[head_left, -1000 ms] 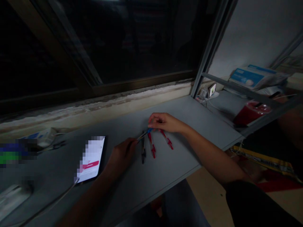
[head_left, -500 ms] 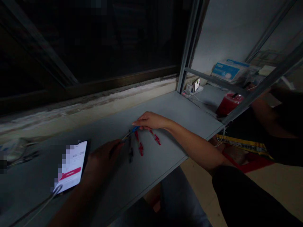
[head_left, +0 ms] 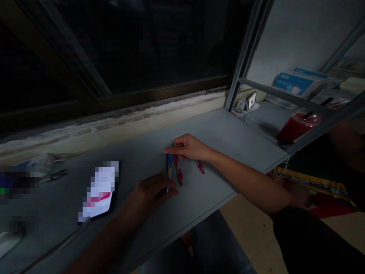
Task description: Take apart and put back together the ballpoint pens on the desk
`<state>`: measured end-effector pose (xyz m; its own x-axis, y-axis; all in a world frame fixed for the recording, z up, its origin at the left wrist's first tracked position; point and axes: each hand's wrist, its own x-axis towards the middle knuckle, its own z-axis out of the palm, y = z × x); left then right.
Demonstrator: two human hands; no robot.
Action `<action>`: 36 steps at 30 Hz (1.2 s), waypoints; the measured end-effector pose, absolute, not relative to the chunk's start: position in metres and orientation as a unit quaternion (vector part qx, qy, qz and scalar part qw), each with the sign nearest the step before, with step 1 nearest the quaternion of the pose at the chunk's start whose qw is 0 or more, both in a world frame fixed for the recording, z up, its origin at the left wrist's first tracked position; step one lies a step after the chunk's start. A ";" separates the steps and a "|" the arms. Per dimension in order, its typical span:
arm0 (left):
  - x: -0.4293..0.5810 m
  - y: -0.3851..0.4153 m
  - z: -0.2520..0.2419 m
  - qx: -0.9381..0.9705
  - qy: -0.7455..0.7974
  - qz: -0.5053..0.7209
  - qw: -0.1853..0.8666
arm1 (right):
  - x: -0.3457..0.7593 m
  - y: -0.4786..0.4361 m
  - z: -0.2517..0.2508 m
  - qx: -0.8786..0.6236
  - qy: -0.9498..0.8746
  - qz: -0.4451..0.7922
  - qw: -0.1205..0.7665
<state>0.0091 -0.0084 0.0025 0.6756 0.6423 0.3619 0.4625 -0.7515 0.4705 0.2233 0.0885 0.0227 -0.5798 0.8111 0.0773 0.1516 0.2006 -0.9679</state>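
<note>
A blue pen with a clear barrel points toward me on the grey desk. Its far, blue end is pinched between the thumb and fingers of my right hand. My left hand is at the pen's near end, fingers stretched out and a little apart around the tip. Just right of the blue pen lies a red pen, roughly parallel to it. Another red pen rests farther right, partly under my right wrist. A dark pen beside the blue one is mostly hidden.
A lit phone with a cable lies to the left. Metal frame posts rise at the right; beyond them are a red container, blue-and-white boxes, a small propped phone and another person's arm.
The blue pen has turned from slanting leftward to pointing toward me, beside the red pen. My left hand has moved right and its fingers have loosened. The view has shifted left.
</note>
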 end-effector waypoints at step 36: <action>0.009 -0.009 -0.006 0.892 0.327 0.239 0.202 | 0.225 0.087 0.018 -0.347 -0.775 0.495 0.186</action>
<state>0.0085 -0.0088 -0.0064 0.6718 0.6796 0.2947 0.4858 -0.7045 0.5174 0.2251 0.0869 0.0180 -0.6906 0.7211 -0.0550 0.3537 0.2705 -0.8954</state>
